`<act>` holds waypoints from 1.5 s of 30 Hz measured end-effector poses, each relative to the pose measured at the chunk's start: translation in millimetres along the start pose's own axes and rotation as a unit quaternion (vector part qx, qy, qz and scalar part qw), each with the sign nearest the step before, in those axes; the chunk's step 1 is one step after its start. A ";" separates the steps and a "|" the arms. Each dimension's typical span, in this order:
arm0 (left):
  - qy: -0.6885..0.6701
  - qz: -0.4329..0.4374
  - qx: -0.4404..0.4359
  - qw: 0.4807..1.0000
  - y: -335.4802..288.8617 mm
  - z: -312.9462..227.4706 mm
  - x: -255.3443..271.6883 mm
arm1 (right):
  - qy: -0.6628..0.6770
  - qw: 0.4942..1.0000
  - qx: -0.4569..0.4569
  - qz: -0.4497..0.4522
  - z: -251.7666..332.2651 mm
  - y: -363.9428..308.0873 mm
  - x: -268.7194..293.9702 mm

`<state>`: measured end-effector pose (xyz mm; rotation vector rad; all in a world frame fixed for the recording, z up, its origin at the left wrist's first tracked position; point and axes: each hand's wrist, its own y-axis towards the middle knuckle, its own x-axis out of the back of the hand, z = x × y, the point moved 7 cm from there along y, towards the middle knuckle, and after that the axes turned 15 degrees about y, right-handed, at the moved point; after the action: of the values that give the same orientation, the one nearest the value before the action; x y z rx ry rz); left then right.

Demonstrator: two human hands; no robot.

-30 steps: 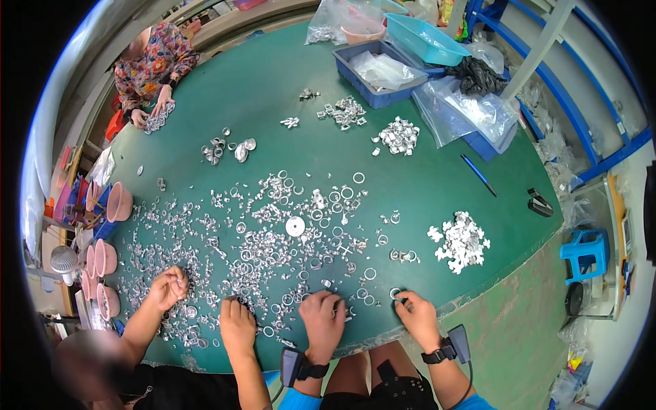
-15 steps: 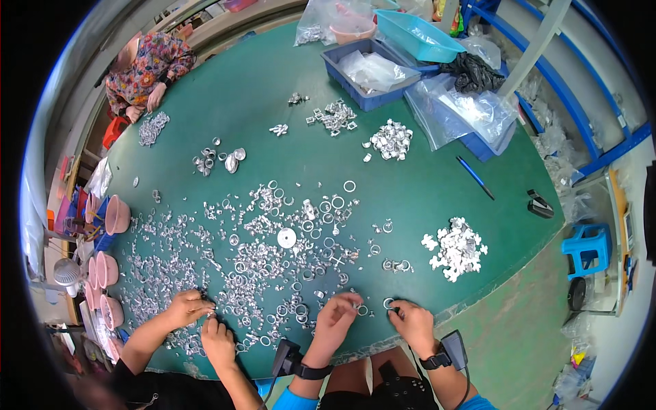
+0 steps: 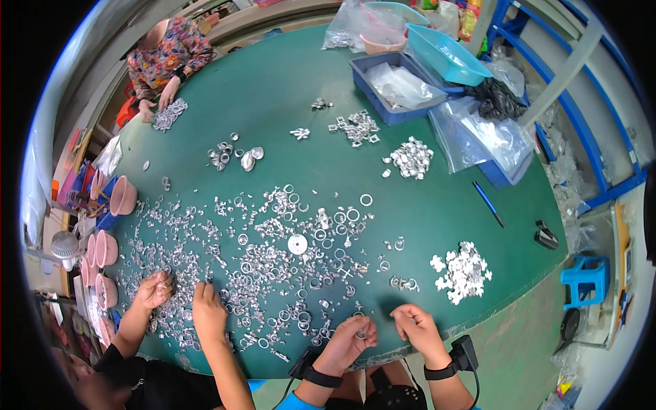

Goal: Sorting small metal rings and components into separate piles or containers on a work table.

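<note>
Left hand (image 3: pixel 349 340) curled inward since | pinching ring (image 3: pixel 361 333) | right hand (image 3: pixel 418 329) loosely spread

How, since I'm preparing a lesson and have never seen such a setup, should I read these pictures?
There is no robot here: someone works bare-handed. A wide camera on their head looks down, so straight edges bend. Their left hand, low in the middle, seems to hold a small ring; their right hand beside it is partly open, with nothing visible in it. The hands just left of these are a neighbour's; another person has a pile at upper left. On the green table lie many loose silver pieces, several more piles, a pen and a blue tray.
</note>
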<state>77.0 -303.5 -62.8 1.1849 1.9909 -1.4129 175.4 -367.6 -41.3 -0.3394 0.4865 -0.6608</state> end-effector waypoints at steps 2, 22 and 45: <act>0.031 -0.098 -0.002 0.995 3.6 -8.3 4.9 | 0.070 0.997 0.002 -0.035 -6.2 8.1 7.4; 0.452 -0.364 -0.255 0.774 18.6 -139.9 28.7 | -0.498 0.785 0.314 0.195 39.2 42.6 -55.7; 0.400 -0.758 -0.253 0.449 -165.4 20.0 133.3 | -0.584 0.743 0.293 0.142 62.7 207.2 -83.4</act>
<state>-135.3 -288.6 -78.4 -0.9429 4.0047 -0.1733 255.1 -150.2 -54.9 -0.0226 -0.8746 -0.1702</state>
